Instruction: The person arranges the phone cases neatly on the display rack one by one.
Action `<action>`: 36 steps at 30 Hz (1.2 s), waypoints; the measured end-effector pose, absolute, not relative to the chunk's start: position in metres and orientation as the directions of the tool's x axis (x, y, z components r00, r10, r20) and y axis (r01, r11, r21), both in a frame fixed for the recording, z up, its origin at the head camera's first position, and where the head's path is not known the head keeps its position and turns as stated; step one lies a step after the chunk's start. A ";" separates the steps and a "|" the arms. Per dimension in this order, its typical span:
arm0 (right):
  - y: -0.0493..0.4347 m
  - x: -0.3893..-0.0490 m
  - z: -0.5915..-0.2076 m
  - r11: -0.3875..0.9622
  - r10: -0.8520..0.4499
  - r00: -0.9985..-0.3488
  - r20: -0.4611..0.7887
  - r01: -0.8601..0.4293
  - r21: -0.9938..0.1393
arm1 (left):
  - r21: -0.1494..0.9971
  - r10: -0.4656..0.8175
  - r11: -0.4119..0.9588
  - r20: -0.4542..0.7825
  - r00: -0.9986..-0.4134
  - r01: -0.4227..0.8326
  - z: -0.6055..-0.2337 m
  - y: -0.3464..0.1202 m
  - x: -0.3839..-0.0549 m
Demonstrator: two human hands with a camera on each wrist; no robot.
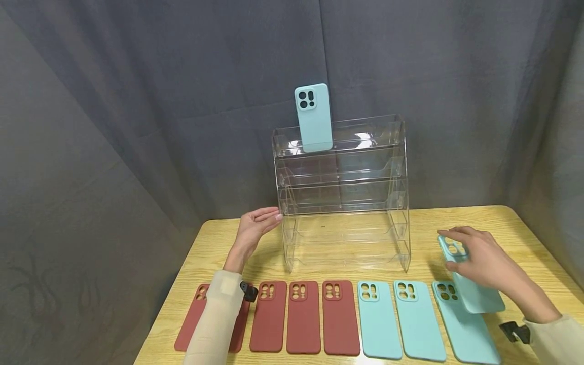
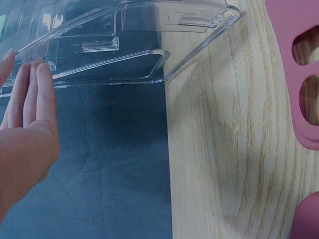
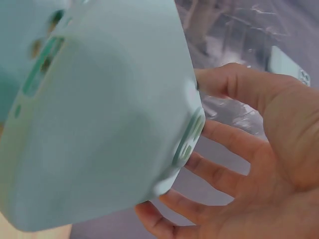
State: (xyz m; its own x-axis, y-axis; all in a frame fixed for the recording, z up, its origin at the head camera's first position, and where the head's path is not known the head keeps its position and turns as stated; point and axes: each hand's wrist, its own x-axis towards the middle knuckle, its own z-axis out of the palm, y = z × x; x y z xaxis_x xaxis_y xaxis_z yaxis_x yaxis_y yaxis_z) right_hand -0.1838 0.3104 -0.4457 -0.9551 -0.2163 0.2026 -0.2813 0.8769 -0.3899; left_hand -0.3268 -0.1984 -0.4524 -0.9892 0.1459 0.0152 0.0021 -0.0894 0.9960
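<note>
My right hand (image 1: 481,256) pinches a blue case (image 1: 476,292), all 5 digits showing only from that wrist. My left hand (image 1: 254,224) (fingers straight, together) seemingly touches the clear rack (image 1: 339,183).

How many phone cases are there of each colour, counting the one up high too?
Red phone cases: 5 (two partly hidden by the left sleeve)
Light blue phone cases: 5 (3 on the table, 1 in the right hand, 1 on the clear rack)
Total: 10

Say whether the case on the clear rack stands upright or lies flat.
Upright: the light-blue case stands in the top tier of the clear rack, camera cutouts uppermost.
</note>
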 end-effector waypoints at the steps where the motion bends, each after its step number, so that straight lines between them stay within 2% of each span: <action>1: 0.306 -0.186 -0.442 0.874 -0.219 -0.952 0.215 -0.289 -0.391 | 0.996 0.143 -0.086 0.012 -0.990 0.000 -0.452 -0.198 -0.327; 11: 0.271 -0.204 -0.399 0.827 -0.221 -0.872 0.437 -0.405 -0.390 | 0.996 0.150 -0.085 0.015 -0.989 0.002 -0.453 -0.196 -0.328; 27: 0.213 -0.229 -0.319 0.769 -0.080 -0.862 0.500 -0.373 -0.520 | 0.999 0.146 -0.053 0.003 -0.989 -0.005 -0.452 -0.198 -0.329; 31: 0.200 -0.242 -0.300 0.738 -0.036 -0.841 0.540 -0.387 -0.553 | 0.998 0.148 -0.054 -0.005 -0.989 -0.013 -0.453 -0.199 -0.328; 36: 0.189 -0.262 -0.278 0.679 -0.001 -0.783 0.622 -0.457 -0.575 | 0.997 0.136 -0.074 0.008 -0.991 -0.003 -0.451 -0.200 -0.326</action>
